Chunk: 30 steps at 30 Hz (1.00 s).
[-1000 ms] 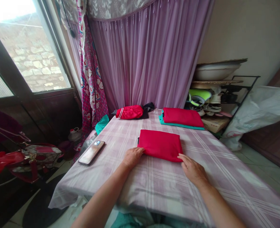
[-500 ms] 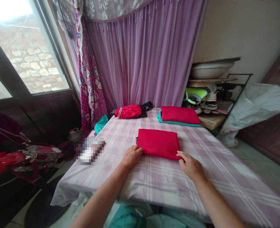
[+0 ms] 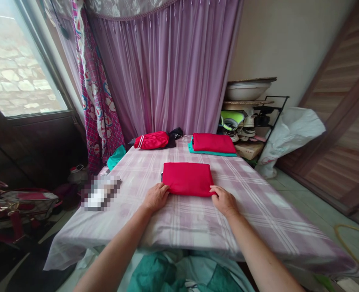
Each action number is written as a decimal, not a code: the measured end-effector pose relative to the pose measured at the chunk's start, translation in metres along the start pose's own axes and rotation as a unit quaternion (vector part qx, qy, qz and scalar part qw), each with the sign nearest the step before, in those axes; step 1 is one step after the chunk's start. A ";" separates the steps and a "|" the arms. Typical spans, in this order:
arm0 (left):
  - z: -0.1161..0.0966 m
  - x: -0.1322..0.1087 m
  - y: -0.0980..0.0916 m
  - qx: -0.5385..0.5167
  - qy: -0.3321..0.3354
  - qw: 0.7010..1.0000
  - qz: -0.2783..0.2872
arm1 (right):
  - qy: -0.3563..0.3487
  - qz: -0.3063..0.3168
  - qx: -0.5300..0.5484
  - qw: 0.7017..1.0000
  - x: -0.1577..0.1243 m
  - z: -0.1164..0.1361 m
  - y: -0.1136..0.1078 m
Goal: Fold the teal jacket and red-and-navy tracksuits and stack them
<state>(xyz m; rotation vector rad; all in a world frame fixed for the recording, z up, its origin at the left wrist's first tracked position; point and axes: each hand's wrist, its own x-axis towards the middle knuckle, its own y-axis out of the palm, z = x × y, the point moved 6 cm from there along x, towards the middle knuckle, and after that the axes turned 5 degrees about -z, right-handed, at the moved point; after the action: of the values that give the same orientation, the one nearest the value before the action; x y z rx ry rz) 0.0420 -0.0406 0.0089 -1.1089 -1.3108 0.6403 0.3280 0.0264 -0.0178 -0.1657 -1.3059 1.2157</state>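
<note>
Both hands are at the near edge of a red folded cloth (image 3: 186, 177) in the head view, one at each corner. Left hand (image 3: 156, 198): fingers drawn together, pinching the near left corner. Right hand (image 3: 226, 201): thumb and fingertips pinching the near right corner. Their wrists are well apart, with the forearms reaching in from the bottom.

The red folded cloth lies flat on a table under a checked lilac and white tablecloth (image 3: 258, 215), roughly in the middle — a dark bit of something shows at its left side. Farther back on the right lies another red folded piece (image 3: 214, 142) on top of a teal cloth (image 3: 213, 153). At the far left are a red garment with white stripes (image 3: 155, 140) and black cloth (image 3: 176, 133), touching each other. By the table's left edge is a pixelated item (image 3: 100, 193), too masked to name.

Behind the table hangs a purple curtain (image 3: 164, 73); to its right stands a rack (image 3: 278, 115) with a white basin (image 3: 248, 90) on top — and beside that, a white sack (image 3: 290, 138).
</note>
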 end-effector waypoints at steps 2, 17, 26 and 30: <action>-0.002 -0.001 0.000 0.006 0.009 1.000 0.004 | 0.001 -0.002 0.002 1.000 0.000 0.000 -0.001; 0.000 -0.003 0.002 -0.024 0.012 1.000 -0.004 | -0.001 -0.004 0.016 1.000 -0.002 -0.002 0.000; -0.001 -0.005 -0.001 -0.040 0.020 0.999 -0.013 | 0.033 0.019 0.026 0.999 -0.003 -0.005 0.003; -0.002 -0.005 -0.002 -0.042 0.013 0.999 -0.007 | 0.036 0.015 0.040 0.998 -0.004 -0.006 0.004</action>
<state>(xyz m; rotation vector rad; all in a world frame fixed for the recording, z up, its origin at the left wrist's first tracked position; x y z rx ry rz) 0.0423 -0.0461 0.0084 -1.1708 -1.3320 0.5633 0.3318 0.0282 -0.0250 -0.1709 -1.1952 1.2746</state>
